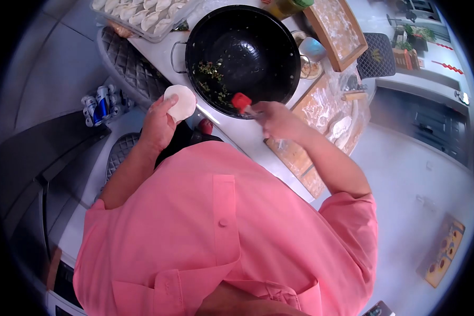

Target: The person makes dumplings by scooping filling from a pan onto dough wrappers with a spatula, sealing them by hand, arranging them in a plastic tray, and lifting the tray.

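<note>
A round white dumpling wrapper (183,107) lies flat in my left hand (160,122), thumb on top and fingers underneath. My right hand (277,120) is closed around the handle of a red-headed spatula (241,101). The spatula's head is over the near rim of a large black pan (271,68). Chopped filling (210,75) clings to the left side of the pan's inside, with small bits scattered across the rest. The wrapper is just left of the pan, apart from it. I cannot make out any filling on the spatula.
A clear tray (158,36) of folded dumplings (142,13) stands at the upper left. Right of the pan are a floured wooden tray (361,52), a jar with a green lid (300,3) and a floured board (305,118). Blue cans (102,100) stand at the left.
</note>
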A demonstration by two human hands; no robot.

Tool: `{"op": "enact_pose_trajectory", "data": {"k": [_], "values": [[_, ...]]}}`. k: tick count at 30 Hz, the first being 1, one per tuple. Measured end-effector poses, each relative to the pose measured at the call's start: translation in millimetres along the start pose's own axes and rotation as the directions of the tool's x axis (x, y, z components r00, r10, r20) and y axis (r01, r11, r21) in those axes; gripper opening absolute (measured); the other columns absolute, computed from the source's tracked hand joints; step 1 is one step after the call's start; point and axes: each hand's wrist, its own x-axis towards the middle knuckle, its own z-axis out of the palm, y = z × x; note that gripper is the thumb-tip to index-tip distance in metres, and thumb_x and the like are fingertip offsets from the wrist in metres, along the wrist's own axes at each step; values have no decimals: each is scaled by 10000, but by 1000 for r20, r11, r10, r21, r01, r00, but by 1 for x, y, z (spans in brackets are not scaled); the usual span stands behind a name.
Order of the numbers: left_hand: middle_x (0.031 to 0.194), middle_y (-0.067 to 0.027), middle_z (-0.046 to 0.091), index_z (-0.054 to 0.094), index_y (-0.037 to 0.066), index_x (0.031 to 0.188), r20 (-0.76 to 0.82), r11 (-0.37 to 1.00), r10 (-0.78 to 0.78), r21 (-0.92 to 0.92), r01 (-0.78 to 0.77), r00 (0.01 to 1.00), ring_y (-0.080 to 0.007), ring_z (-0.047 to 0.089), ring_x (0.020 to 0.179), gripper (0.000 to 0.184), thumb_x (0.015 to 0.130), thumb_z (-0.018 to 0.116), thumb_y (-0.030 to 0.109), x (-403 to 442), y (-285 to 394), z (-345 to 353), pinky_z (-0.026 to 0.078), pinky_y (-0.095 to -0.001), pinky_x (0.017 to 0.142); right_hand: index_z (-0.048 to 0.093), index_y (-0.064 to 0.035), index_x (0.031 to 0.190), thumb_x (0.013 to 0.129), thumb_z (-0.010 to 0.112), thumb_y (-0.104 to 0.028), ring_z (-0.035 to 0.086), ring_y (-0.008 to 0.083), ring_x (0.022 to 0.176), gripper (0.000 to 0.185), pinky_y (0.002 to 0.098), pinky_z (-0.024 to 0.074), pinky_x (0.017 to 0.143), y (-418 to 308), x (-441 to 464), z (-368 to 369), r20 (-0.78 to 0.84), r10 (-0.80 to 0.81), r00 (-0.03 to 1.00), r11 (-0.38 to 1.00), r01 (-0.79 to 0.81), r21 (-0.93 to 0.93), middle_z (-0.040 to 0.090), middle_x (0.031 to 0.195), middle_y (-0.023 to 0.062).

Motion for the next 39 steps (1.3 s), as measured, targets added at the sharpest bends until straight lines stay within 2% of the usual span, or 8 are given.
{"op": "enact_pose_trajectory", "data": {"k": [2,4,6,8,14,23,29,39], "values": [[1109,-164,586,479,-55,1169,1,999,-20,-37,20,1000,-252,580,1037,335,881,506,114,2,3,2,438,-350,934,546,-15,1167,827,479,-69,581,146,549,352,285,462,542,-4,5,3,105,136,985,958,-158,240,607,678,96],[1113,-166,585,484,-56,1164,-15,997,-23,-70,21,1000,-252,579,1038,330,882,507,114,3,5,2,439,-351,931,521,-59,1198,852,475,-119,621,216,587,354,341,485,563,24,29,4,-222,-126,967,992,121,-36,638,720,119],[1130,-174,573,480,-68,1165,-26,1000,-15,-28,15,1000,-249,569,1049,339,896,474,139,3,7,1,425,-352,944,549,-107,1156,865,473,-171,637,298,661,307,407,495,597,69,57,-33,-442,-310,842,819,0,-574,645,748,143],[1148,-181,560,475,-80,1166,-36,1000,-8,11,9,999,-245,559,1059,356,910,442,164,2,5,-3,410,-353,957,569,-142,1114,867,471,-202,624,348,743,272,453,496,640,76,59,-50,-501,-237,832,755,-167,-634,646,813,172],[1100,-132,581,489,-44,1164,-52,976,78,207,-66,996,-230,581,1012,328,886,514,129,-5,10,0,451,-343,905,609,-146,1119,859,508,-216,623,345,760,287,413,503,685,58,63,-7,-161,-400,902,789,249,-562,646,839,152],[1121,-190,578,487,-102,1143,-24,992,42,119,-38,999,-249,569,1056,330,913,421,125,-2,18,-3,421,-335,954,620,-200,1117,866,506,-184,620,326,699,276,420,489,630,56,31,-90,-444,-355,823,656,-118,-745,633,769,163],[1087,-171,598,486,-55,1166,-47,999,-34,-13,34,998,-259,585,1034,331,892,490,131,0,16,-1,438,-348,934,562,-251,1199,824,494,-179,594,259,534,388,369,466,480,88,63,-125,-317,-666,675,242,-207,-948,598,636,94],[1130,-176,573,465,-50,1195,-10,994,65,94,-63,998,-269,574,1053,347,903,477,137,0,17,3,438,-362,938,618,-114,1123,865,555,-173,627,278,676,272,356,484,638,65,46,6,-226,-239,944,962,198,-187,647,787,132]]}}
